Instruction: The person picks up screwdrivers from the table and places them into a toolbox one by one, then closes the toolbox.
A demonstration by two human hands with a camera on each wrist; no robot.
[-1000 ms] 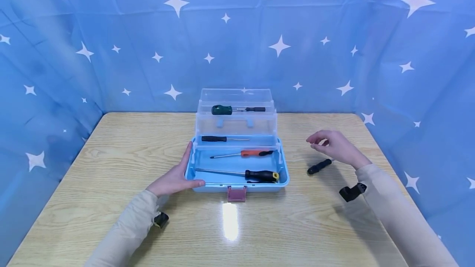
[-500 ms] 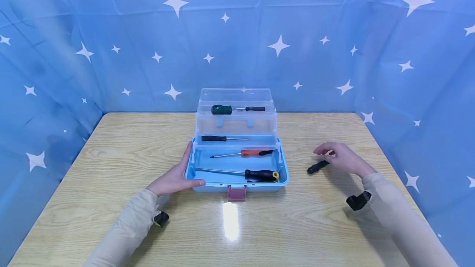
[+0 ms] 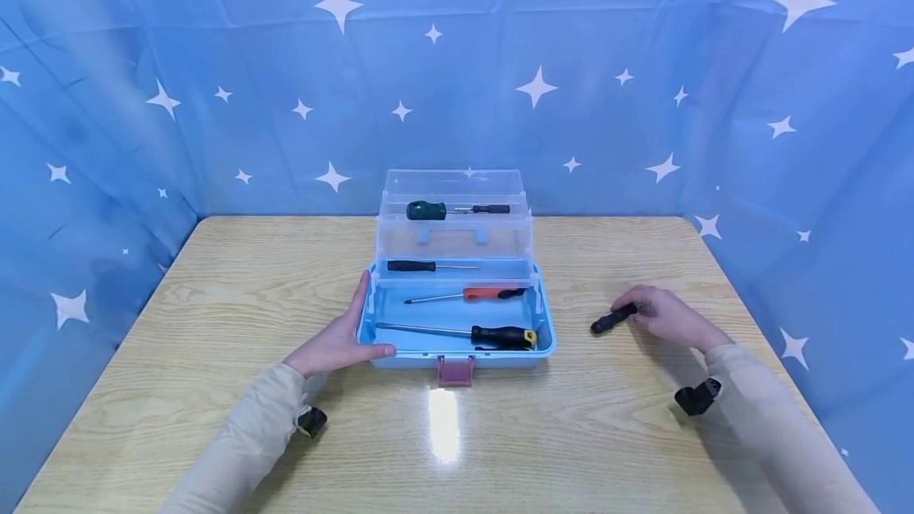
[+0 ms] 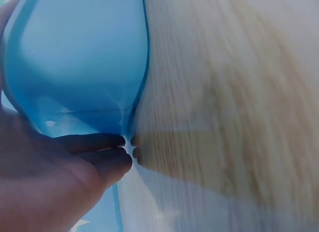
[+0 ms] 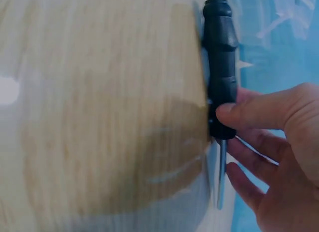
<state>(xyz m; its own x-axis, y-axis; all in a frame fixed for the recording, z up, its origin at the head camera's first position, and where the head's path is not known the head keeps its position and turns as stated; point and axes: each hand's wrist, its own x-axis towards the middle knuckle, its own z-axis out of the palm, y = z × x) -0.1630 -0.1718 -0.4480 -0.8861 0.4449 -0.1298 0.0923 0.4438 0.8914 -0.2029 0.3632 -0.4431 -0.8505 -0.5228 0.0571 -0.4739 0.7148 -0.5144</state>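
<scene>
My left hand [image 3: 334, 346] rests against the left end of a light-blue toolbox [image 3: 407, 360], thumb along its front rim and fingers along its side. In the left wrist view the straight fingers [image 4: 94, 152] touch the blue wall close to the tabletop. To the right of the box, my right hand [image 3: 667, 316] pinches a black-handled screwdriver [image 3: 608, 320]. The right wrist view shows the thumb on the lower end of the screwdriver's handle [image 5: 221, 47], with fingers behind it and the metal shaft pointing toward the palm side.
The toolbox's clear lid [image 3: 454, 182] stands raised. Its tiers hold a green-handled screwdriver [image 3: 426, 211] and small black-handled ones. Inside lie an orange-handled screwdriver [image 3: 489, 293] and a large black-and-yellow one [image 3: 503, 337]. A pink latch [image 3: 455, 372] hangs at the front. A starry blue curtain [image 3: 457, 86] surrounds the table.
My right hand has come down and slightly to the right, from above the black-handled screwdriver to a pinch on it. The left hand and toolbox have stayed in place.
</scene>
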